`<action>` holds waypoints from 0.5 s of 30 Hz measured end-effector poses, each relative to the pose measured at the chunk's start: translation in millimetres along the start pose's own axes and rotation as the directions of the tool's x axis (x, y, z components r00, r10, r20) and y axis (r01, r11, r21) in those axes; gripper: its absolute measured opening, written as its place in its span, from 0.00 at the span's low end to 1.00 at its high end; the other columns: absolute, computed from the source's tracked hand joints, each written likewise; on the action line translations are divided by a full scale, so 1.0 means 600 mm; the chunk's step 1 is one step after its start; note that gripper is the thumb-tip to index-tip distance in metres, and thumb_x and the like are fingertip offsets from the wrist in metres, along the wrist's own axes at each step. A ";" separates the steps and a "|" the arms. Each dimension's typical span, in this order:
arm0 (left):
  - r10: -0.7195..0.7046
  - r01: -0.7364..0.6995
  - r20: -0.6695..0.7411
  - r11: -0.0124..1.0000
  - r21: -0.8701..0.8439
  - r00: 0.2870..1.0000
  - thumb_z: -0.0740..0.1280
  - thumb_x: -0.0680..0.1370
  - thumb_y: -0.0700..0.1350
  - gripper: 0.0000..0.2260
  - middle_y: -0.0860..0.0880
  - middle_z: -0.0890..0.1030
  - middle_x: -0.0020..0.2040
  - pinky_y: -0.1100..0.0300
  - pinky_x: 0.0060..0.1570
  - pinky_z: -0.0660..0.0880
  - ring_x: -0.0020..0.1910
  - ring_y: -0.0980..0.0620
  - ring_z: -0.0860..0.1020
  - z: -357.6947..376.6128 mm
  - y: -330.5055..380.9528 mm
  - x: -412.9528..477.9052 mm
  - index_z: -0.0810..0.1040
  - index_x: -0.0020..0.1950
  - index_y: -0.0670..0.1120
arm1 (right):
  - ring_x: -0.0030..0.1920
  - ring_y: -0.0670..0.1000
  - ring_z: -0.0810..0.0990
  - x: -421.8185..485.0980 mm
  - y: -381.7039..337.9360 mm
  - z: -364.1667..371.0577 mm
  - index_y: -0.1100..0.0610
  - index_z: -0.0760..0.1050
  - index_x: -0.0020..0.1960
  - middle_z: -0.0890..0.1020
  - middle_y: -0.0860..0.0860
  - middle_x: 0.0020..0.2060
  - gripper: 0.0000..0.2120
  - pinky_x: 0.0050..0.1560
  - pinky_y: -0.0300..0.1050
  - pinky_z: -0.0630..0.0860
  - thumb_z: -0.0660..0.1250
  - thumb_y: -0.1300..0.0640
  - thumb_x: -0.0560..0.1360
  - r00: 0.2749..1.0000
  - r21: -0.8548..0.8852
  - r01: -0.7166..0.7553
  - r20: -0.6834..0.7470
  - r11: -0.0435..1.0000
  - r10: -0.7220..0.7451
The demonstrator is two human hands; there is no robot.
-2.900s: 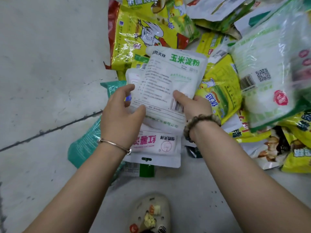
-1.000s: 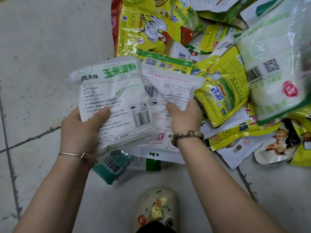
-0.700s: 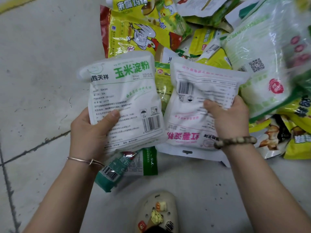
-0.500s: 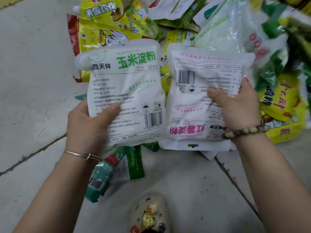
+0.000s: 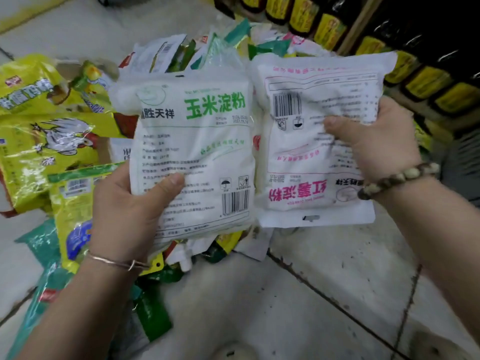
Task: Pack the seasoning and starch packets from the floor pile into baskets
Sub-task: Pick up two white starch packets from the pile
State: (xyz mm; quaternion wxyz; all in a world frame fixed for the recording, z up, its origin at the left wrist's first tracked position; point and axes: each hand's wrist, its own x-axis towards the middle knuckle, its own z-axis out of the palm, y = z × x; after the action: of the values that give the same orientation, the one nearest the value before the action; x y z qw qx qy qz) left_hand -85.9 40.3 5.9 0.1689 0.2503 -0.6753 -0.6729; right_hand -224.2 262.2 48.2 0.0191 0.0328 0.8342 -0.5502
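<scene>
the left grip (image 5: 124, 209) is clenched on a white starch packet with green lettering (image 5: 197, 141), thumb across its face. the right grip (image 5: 374, 141) grasps a white starch packet with pink lettering (image 5: 311, 162), turned upside down. both are held up just beside each other above the pile of yellow and green seasoning packets (image 5: 52, 141) on the pale tiled floor (image 5: 298, 294), scuffed, with dark grout lines. dark bottles with yellow labels (image 5: 330, 35) line a shelf at upper right.

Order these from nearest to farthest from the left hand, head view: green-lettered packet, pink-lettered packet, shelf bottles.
1. Green-lettered packet: gripped in the left hand itself.
2. Pink-lettered packet: alongside, in the right hand.
3. Shelf bottles: upper right, beyond both.
</scene>
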 end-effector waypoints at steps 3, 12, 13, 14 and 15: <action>-0.011 0.011 0.062 1.000 -0.011 0.998 0.77 0.61 0.39 0.13 0.58 0.84 0.35 0.61 0.33 0.80 0.34 0.58 0.82 0.030 0.014 0.006 0.84 0.38 0.56 | 0.45 0.40 0.82 0.009 -0.013 -0.030 0.56 0.76 0.56 0.82 0.44 0.46 0.14 0.44 0.35 0.79 0.71 0.62 0.72 1.000 -0.016 -0.011 -0.029 1.000 0.010; -0.003 0.013 0.126 0.997 -0.077 0.992 0.71 0.69 0.40 0.05 0.51 0.85 0.40 0.50 0.38 0.82 0.41 0.48 0.84 0.106 0.073 -0.010 0.82 0.41 0.50 | 0.42 0.45 0.83 0.009 -0.114 -0.150 0.51 0.79 0.52 0.84 0.45 0.44 0.11 0.45 0.46 0.81 0.73 0.56 0.71 0.998 -0.185 0.007 -0.055 0.983 -0.018; 0.003 0.012 0.154 0.995 -0.094 0.988 0.71 0.68 0.43 0.05 0.51 0.85 0.40 0.50 0.37 0.82 0.40 0.48 0.84 0.115 0.079 -0.016 0.83 0.41 0.51 | 0.42 0.45 0.83 0.004 -0.125 -0.168 0.50 0.79 0.51 0.84 0.45 0.43 0.10 0.46 0.47 0.81 0.73 0.55 0.71 0.998 -0.207 0.019 -0.059 0.978 -0.032; 0.006 0.014 0.186 0.994 -0.107 0.983 0.71 0.66 0.45 0.05 0.50 0.85 0.41 0.48 0.36 0.81 0.40 0.46 0.84 0.124 0.087 -0.024 0.83 0.41 0.52 | 0.41 0.45 0.84 -0.001 -0.136 -0.184 0.49 0.79 0.50 0.84 0.45 0.43 0.09 0.45 0.47 0.81 0.73 0.55 0.71 0.998 -0.221 0.031 -0.055 0.975 -0.044; 0.012 0.015 0.221 0.992 -0.124 0.975 0.71 0.65 0.47 0.08 0.48 0.85 0.42 0.46 0.36 0.81 0.41 0.44 0.84 0.135 0.092 -0.030 0.83 0.43 0.51 | 0.40 0.45 0.84 -0.006 -0.143 -0.202 0.49 0.79 0.49 0.84 0.44 0.42 0.08 0.45 0.47 0.81 0.73 0.55 0.71 0.998 -0.229 0.034 -0.051 0.973 -0.047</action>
State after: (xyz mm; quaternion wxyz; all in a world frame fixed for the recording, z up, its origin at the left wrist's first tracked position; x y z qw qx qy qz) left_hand -123.1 115.6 59.8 0.1076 0.1633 -0.6461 -0.7378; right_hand -226.9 339.7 174.9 -0.0119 0.0290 0.8925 -0.4499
